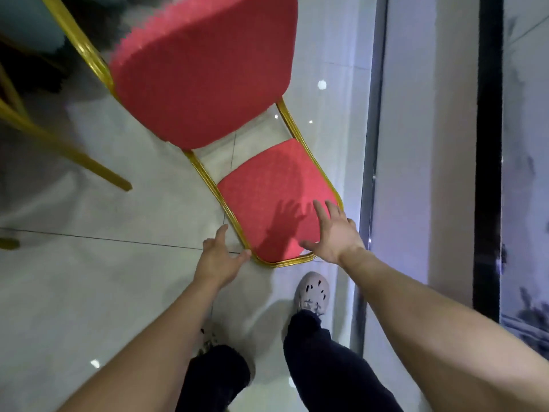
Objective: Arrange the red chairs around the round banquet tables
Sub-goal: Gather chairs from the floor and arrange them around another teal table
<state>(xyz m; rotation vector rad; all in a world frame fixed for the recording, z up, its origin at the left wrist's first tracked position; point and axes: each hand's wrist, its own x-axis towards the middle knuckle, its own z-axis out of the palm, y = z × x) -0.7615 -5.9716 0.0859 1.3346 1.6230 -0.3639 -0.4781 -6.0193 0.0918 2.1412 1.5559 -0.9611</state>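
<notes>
A red chair with a gold metal frame stands in front of me, its padded backrest nearest to me and its seat beyond. My left hand hovers with spread fingers at the left corner of the backrest's top rail, its thumb close to the gold tube. My right hand is spread over the right side of the backrest pad, casting a shadow on the red fabric. Neither hand grips the frame. No banquet table is in view.
Gold legs of another chair reach in from the left over the glossy tiled floor. A wall with a dark vertical strip runs close along the right. My two feet stand just behind the chair.
</notes>
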